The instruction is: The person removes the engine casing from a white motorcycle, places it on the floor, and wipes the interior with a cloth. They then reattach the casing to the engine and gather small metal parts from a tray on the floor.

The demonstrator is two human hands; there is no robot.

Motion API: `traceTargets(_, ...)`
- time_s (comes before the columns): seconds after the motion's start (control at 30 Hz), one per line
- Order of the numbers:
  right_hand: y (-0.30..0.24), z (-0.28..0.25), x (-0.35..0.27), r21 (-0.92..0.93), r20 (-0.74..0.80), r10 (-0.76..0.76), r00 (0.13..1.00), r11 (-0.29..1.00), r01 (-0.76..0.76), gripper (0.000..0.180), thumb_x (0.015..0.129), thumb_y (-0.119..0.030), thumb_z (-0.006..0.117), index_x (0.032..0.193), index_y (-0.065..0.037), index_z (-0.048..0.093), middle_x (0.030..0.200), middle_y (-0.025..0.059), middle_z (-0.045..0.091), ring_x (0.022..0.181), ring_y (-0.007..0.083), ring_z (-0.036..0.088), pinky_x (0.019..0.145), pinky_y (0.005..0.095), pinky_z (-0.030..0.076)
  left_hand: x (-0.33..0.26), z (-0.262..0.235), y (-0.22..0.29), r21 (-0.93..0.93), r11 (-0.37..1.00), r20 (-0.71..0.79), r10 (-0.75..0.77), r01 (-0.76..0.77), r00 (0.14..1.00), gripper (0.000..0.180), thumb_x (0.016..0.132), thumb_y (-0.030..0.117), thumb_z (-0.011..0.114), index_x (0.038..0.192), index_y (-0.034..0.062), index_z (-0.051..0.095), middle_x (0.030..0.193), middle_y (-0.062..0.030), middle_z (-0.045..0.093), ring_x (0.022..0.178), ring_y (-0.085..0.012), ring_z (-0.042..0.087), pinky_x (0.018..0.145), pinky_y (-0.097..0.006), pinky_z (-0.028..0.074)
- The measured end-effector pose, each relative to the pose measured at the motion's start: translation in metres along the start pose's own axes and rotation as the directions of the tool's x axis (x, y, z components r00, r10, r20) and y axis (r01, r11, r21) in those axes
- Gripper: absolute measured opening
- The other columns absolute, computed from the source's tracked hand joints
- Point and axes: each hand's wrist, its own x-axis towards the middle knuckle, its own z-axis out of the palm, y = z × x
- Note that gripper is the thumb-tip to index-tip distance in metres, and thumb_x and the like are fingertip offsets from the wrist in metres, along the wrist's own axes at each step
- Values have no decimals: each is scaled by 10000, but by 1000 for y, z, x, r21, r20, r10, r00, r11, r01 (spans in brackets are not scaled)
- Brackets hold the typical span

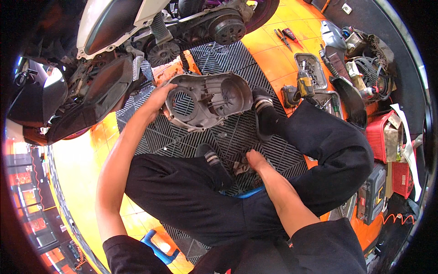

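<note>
My left hand grips the left end of a grey cast-metal scooter transmission cover. The cover's hollow inner side faces up, with a round opening at its left and a round recess at its right. Low between my legs, my right hand is closed on a dirty, crumpled rag at the grooved black floor mat. Most of my right fingers are hidden from this angle. Above the cover stands the scooter, its finned fan wheel and round clutch drum exposed.
At the right, a yellow-and-black cordless drill stands by a metal parts tray. Pliers lie farther off on the orange tiles. Removed parts, red baskets and a tool case line the right wall. A blue-framed object lies behind my left side.
</note>
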Motion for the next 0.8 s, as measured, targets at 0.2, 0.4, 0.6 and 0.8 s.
traceTargets(0.2,4,1,7,3,117,51,992,999,-51,207,958,-76,522,1091,-17,669,1138,238,653,1053,405,657,846,473,574,1,2,-3,-33,999,-10,15,-15,1000,396,976,290,531,1329,111,523,863,-14,638,632,-100,596,432,-256,498)
traceTargets(0.4,-29,-34,11,36,115,204,972,977,-210,487,902,-127,592,1343,59,500,1206,284,638,1081,391,660,869,480,564,18,-14,-20,-26,995,-78,90,-93,993,280,918,218,558,1159,78,592,868,-34,632,639,-123,596,472,-293,505)
traceTargets(0.6,-19,-107,39,818,79,417,905,492,-298,411,944,-223,597,1309,-42,544,1201,199,650,1037,378,656,890,484,563,-47,3,30,-133,974,-174,159,-183,972,283,897,180,560,1150,60,596,891,-44,590,723,-153,598,634,-306,514)
traceTargets(0.8,-37,-145,57,668,-74,396,915,-662,340,447,1024,-299,515,1399,-58,487,1380,180,539,1272,356,527,1071,498,472,-157,-42,43,-360,893,-314,156,-270,936,352,910,222,520,1182,9,588,971,-92,649,780,-191,650,748,-376,588)
